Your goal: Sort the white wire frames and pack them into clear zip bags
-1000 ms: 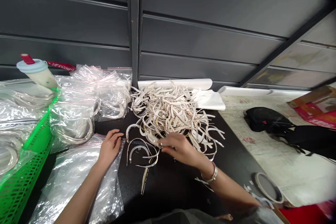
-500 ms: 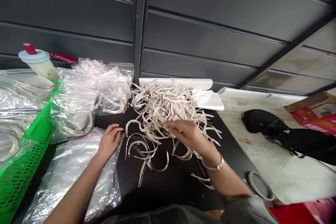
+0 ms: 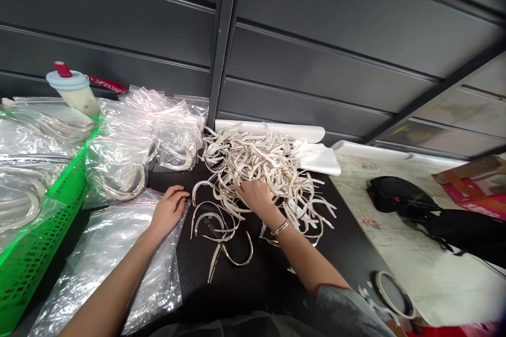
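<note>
Curved white and silvery strips (image 3: pixel 269 160) lie in a tangled heap on the dark bench (image 3: pixel 276 268), near its far edge and just in front of a white roll (image 3: pixel 272 130). A few loose strips (image 3: pixel 221 229) lie apart on the near side of the heap, some crossing one another. The right hand (image 3: pixel 255 195), with a silvery bracelet (image 3: pixel 280 227) at the wrist, reaches into the near edge of the heap, fingers bent down among the strips; the fingertips are hidden, so I cannot tell whether its grip pinches one. The left hand (image 3: pixel 169 211) rests at the upper right corner of a stack of flat clear plastic bags (image 3: pixel 114 253), its grip loosely spread and holding nothing that shows.

Beyond that stack lie filled clear bags (image 3: pixel 118 168) with curved strips inside, next to a green perforated basket (image 3: pixel 69 184) that carries more filled bags. Behind the basket stands a cup (image 3: pixel 81 99) with a pale blue lid and a red top piece; beside it a red strap (image 3: pixel 106 84) bears white lettering, too small to read. Right of the bench, a black bag (image 3: pixel 401 195) with a small pink mark lies on the pale floor (image 3: pixel 430 279), where reddish marks are illegible. Near it sits a brown and pink-red cardboard box (image 3: pixel 474 181); its pale print cannot be read.
</note>
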Demonstrator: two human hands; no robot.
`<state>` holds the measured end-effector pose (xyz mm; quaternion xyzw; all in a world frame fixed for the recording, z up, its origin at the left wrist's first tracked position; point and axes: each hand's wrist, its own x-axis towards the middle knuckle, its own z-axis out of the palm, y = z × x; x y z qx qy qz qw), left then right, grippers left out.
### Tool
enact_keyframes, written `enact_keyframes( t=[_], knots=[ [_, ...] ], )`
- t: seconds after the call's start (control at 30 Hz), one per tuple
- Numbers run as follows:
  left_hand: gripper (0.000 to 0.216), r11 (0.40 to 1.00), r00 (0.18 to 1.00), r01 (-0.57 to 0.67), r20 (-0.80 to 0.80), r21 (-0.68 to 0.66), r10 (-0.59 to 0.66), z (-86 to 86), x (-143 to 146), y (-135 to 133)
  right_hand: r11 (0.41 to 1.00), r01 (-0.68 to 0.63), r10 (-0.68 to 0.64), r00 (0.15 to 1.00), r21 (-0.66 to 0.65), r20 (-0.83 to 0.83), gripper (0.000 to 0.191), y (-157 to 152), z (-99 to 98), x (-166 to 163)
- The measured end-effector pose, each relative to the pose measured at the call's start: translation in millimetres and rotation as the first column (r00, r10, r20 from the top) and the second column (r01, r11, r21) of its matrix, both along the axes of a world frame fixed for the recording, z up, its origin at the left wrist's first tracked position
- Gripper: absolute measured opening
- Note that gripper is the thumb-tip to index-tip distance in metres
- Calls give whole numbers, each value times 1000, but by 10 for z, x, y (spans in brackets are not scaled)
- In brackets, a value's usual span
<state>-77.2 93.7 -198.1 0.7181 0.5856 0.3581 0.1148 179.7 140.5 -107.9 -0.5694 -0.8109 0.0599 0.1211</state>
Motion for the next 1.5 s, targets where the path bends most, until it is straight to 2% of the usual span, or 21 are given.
enact_keyframes(
  t=[0.1, 0.23, 0.33, 0.4, 0.47, 0.57, 0.63, 0.7, 0.77, 0.8, 0.87, 0.93, 1.0, 1.07, 1.2, 1.4, 1.5],
  knots=[
    [26, 1000, 1000, 1, 2, 3, -1, 5, 1, 0, 997, -19, 15, 998, -69, -57, 46, 131, 0, 38],
    [26, 1000, 1000, -4, 2, -1, 4, 11, -2, -4, 975, -121, 85, 978, -187, -188, 49, 187, 177, 228],
    [27, 1000, 1000, -2, -1, -9, 2, 11, -2, -7, 943, -227, 100, 893, -246, -439, 40, 59, 384, 391],
    [26, 1000, 1000, -1, -1, -15, 1, 7, -2, -8, 916, -338, 179, 826, -216, -535, 35, -103, 488, 453],
    [26, 1000, 1000, -2, -1, -20, 2, 1, 0, -8, 856, -484, 355, 806, -182, -473, 33, -297, 509, 466],
    [26, 1000, 1000, -2, 3, -23, 2, -7, 4, -9, 727, -642, 589, 765, -244, -261, 31, -575, 362, 449],
    [25, 1000, 1000, -3, 4, -22, 3, -10, 7, -9, 667, -675, 671, 728, -314, -138, 31, -703, 203, 447],
    [25, 1000, 1000, -5, 5, -22, 5, -11, 9, -8, 638, -674, 712, 700, -372, -48, 30, -753, 72, 447],
    [25, 1000, 1000, -7, 6, -21, 7, -11, 11, -8, 647, -660, 707, 706, -381, -22, 29, -711, 14, 417],
    [25, 1000, 1000, -8, 7, -21, 8, -11, 11, -8, 674, -644, 682, 731, -362, -32, 28, -658, 11, 380],
    [26, 1000, 1000, -9, 6, -20, 9, -9, 8, -7, 775, -560, 575, 817, -293, -40, 27, -509, 32, 251],
    [26, 1000, 1000, -9, 0, -17, 9, -6, 2, -5, 903, -373, 390, 920, -212, 38, 29, -337, 46, 63],
    [26, 1000, 1000, -7, -9, -12, 6, -1, -6, -1, 958, -220, 245, 961, -182, 126, 32, -188, 25, -145],
    [26, 1000, 1000, -1, -19, -3, 1, 7, -14, 7, 973, -149, 175, 973, -175, 147, 30, -80, -19, -323],
    [26, 1000, 1000, 11, -27, 19, -10, 24, -26, 28, 975, -120, 137, 987, -188, 80, 23, 37, -46, -447],
    [26, 1000, 1000, 10, -14, 1, -10, 13, -32, 45, 936, -235, 183, 961, -263, -207, 22, 52, 213, -53],
    [26, 1000, 1000, 1, -17, -8, -1, -1, -35, 43, 892, -375, 221, 847, -250, -483, 26, -94, 343, 220]
  ],
)
